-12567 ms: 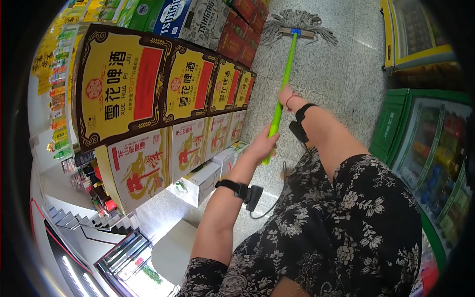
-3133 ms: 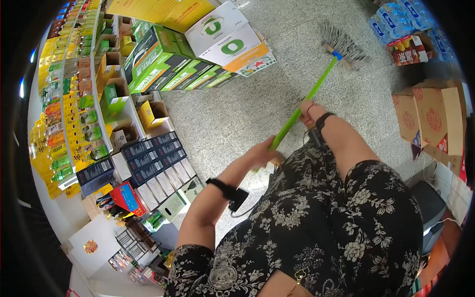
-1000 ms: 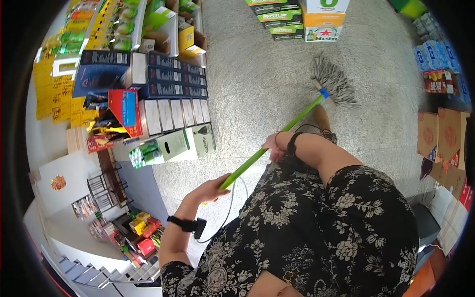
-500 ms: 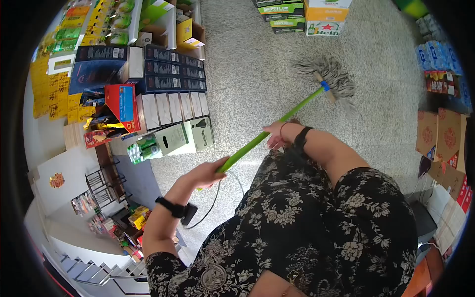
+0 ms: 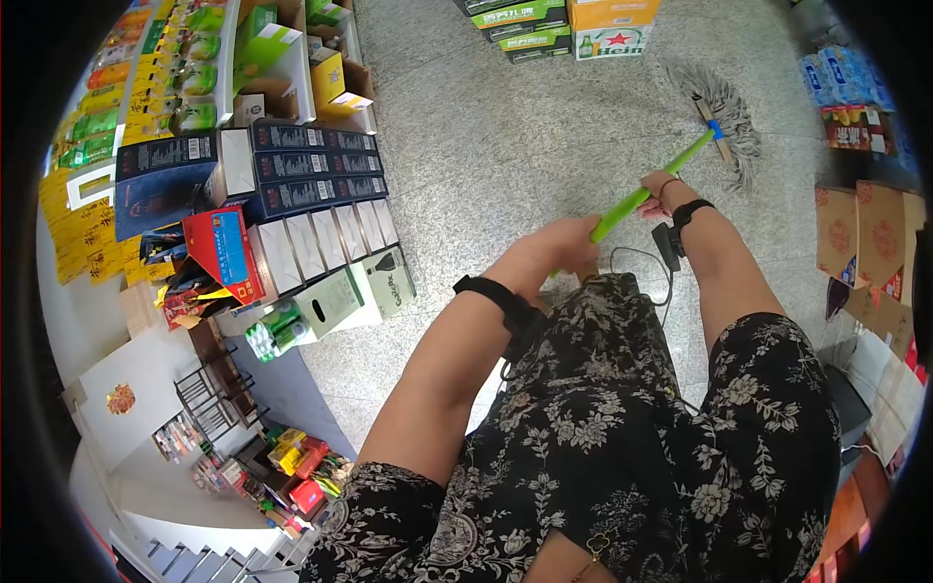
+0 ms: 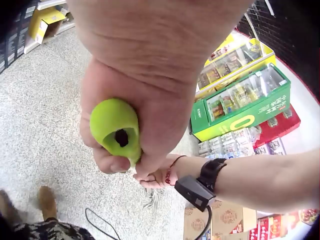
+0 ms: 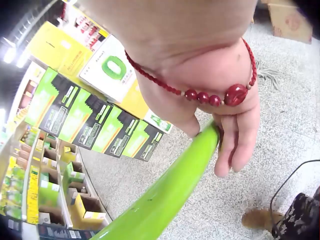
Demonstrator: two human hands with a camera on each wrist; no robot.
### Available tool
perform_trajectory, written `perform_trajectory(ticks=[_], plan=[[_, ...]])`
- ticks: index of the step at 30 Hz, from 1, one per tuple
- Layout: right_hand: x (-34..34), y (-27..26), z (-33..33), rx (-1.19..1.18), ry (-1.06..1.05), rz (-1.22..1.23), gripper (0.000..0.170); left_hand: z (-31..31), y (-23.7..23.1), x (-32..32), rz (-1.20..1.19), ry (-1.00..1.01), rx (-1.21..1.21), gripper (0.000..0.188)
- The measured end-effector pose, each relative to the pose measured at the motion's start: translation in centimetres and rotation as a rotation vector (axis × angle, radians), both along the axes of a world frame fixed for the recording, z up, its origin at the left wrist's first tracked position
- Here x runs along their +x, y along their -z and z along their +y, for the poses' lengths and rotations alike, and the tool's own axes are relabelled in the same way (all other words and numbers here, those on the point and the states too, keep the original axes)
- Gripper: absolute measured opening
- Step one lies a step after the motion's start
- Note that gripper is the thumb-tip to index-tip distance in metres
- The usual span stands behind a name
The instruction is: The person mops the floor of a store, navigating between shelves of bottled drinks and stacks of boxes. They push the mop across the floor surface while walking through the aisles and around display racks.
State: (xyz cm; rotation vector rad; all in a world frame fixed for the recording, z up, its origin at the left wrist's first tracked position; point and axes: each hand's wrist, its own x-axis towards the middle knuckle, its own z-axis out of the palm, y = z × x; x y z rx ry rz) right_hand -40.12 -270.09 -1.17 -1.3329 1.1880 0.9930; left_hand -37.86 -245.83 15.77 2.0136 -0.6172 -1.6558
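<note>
A string mop has a long bright green handle (image 5: 622, 209) and a grey string head (image 5: 734, 121) that lies spread on the floor at the upper right of the head view. My left hand (image 5: 569, 245) grips the handle near its top end. In the left wrist view the hollow green handle end (image 6: 114, 122) pokes out of that fist. Farther down toward the mop head, my right hand (image 5: 659, 194) holds the handle between thumb and fingers. The right wrist view shows the handle (image 7: 165, 195) passing under the palm, with two fingers (image 7: 242, 145) hanging down beside it.
Stacked dark boxes (image 5: 316, 165) and shelves of bottles (image 5: 199, 73) line the left. Beer cartons (image 5: 612, 29) stand ahead on the speckled floor (image 5: 466, 126). Along the right are water packs (image 5: 841, 76) and brown cartons (image 5: 855, 233). A cable (image 5: 646, 255) hangs near my legs.
The mop head has swung right and slightly away across the floor. Both hands have moved right and forward with the handle, keeping their grip. Earlier frames show the mop beside other beer cartons and fridges.
</note>
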Motion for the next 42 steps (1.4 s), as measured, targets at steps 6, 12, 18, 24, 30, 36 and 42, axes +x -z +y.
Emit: perform_trajectory(ticks=[6,12,18,24,30,36,42], plan=[[-2.2,1.4,3.8,-0.006,0.061,-0.012,0.034,3.4,-2.3,-2.1,-0.006,0.001,0.008,0.043],[-6.8,1.1,17.0,0.167,0.014,-0.192,0.028,16.2,-2.7,-6.8,-0.029,0.01,0.142,0.062],[-13.1,-2.6,35.4,0.416,-0.218,-0.057,0.03,35.6,-8.2,-15.9,0.074,-0.173,0.236,0.064],[-17.4,-4.6,51.5,0.724,-0.883,0.172,0.054,51.0,-12.4,-27.0,0.138,-0.373,0.389,0.062],[-22.3,-5.9,58.6,0.836,-0.946,0.322,0.057,56.7,-15.3,-35.3,0.275,-0.626,0.349,0.062],[-20.8,-4.5,57.2,0.81,-0.893,0.287,0.063,55.6,-13.7,-33.2,0.269,-0.62,0.336,0.062],[-12.6,-3.2,50.1,0.505,-0.712,0.142,0.061,49.3,-9.0,-22.5,0.177,-0.426,0.325,0.061]])
